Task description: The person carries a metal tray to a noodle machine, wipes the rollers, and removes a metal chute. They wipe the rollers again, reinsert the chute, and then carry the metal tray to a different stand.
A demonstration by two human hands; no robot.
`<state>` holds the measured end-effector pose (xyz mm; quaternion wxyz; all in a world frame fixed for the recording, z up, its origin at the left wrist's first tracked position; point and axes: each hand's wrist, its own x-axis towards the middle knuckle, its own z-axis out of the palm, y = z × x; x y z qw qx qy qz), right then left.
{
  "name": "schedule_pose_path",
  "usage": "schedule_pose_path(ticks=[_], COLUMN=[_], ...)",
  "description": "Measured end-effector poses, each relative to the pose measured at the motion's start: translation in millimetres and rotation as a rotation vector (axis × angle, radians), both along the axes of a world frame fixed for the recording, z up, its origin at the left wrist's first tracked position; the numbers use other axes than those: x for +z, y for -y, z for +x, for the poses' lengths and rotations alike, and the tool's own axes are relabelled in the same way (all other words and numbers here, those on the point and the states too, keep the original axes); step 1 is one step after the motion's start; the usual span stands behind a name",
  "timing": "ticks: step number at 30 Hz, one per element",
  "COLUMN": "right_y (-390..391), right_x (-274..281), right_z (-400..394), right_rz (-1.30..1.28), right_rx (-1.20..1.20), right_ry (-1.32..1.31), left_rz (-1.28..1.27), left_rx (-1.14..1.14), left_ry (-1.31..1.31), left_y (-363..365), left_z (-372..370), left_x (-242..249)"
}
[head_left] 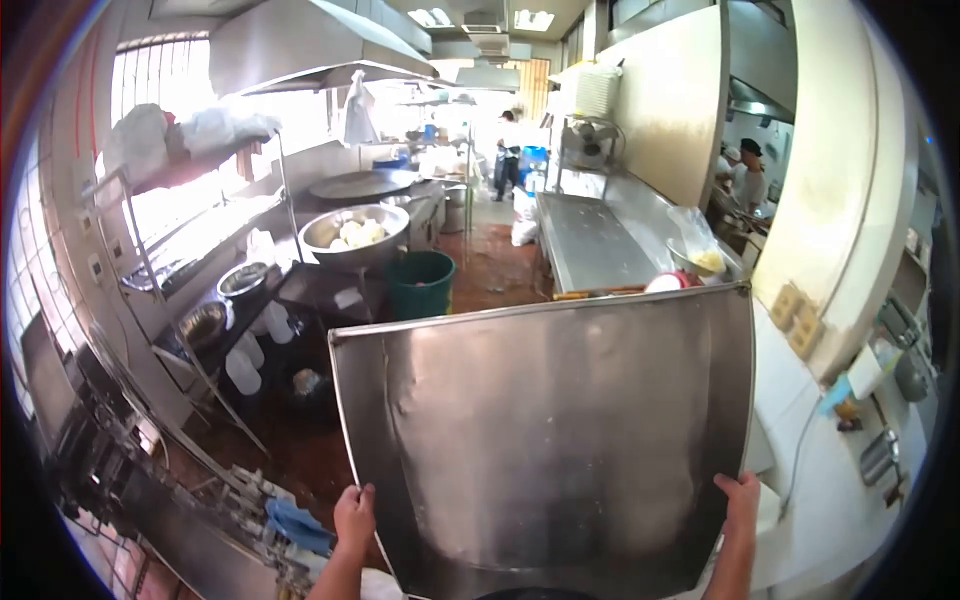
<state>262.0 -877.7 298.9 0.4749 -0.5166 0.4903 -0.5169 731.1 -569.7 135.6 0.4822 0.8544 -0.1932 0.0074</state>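
Observation:
A large stainless steel tray (550, 430) with a raised rim fills the lower middle of the view, tilted up in front of me. My left hand (354, 513) is closed on its left edge, thumb over the rim. On the opposite edge, my right hand (739, 497) grips with the thumb on the inner side and the other fingers mostly hidden behind. The inside of the tray is bare and shiny, with a few small specks. Its lower edge runs partly out of view.
To the left stand a machine (190, 520) with a blue cloth (298, 525) and a rack (225, 390). Ahead are a green bin (420, 285), a wide bowl of pale food (315, 240) and a steel counter (590, 235). Co-workers (507, 155) stand farther back and beyond the right wall.

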Motion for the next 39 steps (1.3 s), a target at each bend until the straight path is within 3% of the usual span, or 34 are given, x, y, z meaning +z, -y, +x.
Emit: schedule_pose_path(ticks=[5,9,16,24,27,32,35,37,38,39], right_y=[61,79,101,141,135,122,98,71,56,45], right_x=[11,-3,-22,-48,-48,-48,-64,-69,-75,-82], right_z=[75,147,239,254,278,300,320,348,367,380], right_rz=[0.019,0.025,0.065,0.07,0.075,0.088,0.098,0.187,0.211,0.223], right_rx=[0.104,0.072,0.026,-0.193,-0.284,-0.435,-0.605,-0.725,-0.791,-0.831], right_ry=[-0.063,-0.071,-0.065,0.028,0.132,0.123,0.086,0.0,-0.012,0.009], left_rz=[-0.077,-0.054,0.058,0.049,0.079,0.046,0.007,-0.011,0.082,0.102], left_rx=[0.066,0.079,0.013,-0.161,-0.215,-0.374,-0.573,-0.671,-0.711,-0.761], left_ry=[-0.114,-0.12,-0.094,-0.044,0.172,0.091,0.135,-0.012,0.049,0.011], left_y=[27,54,129,255,292,367,425,465,476,489], left_z=[51,124,256,330,357,387,438,475,469,478], left_x=[1,-28,4,11,6,22,-35,-75,-35,-37])
